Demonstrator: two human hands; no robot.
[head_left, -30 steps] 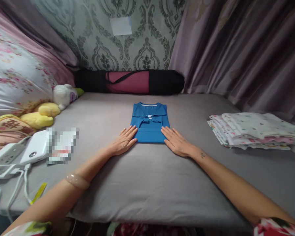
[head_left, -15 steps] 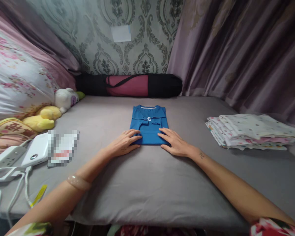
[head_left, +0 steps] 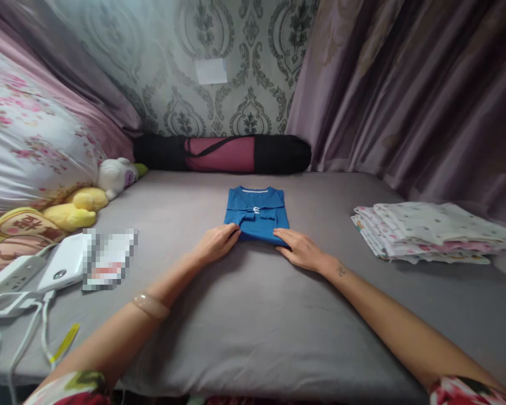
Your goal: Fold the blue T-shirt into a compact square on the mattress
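Observation:
A blue T-shirt, folded into a small rectangle, lies in the middle of the bed with its collar at the far end. A small white mark shows near its centre. My left hand pinches the near left corner, fingers pressed together. At the near right corner my right hand has its fingers on top and its thumb at the near edge, gripping the cloth. The near edge between my hands looks slightly raised off the sheet.
A stack of folded printed cloths lies at the right. On the left are a white power bank, a power strip with cables, a blurred packet and plush toys. A black and maroon roll bag lies along the wall.
My fingers, which lay spread on the shirt, have closed on its two near corners. The shirt's near edge has come up slightly. The camera view has tilted a little upward.

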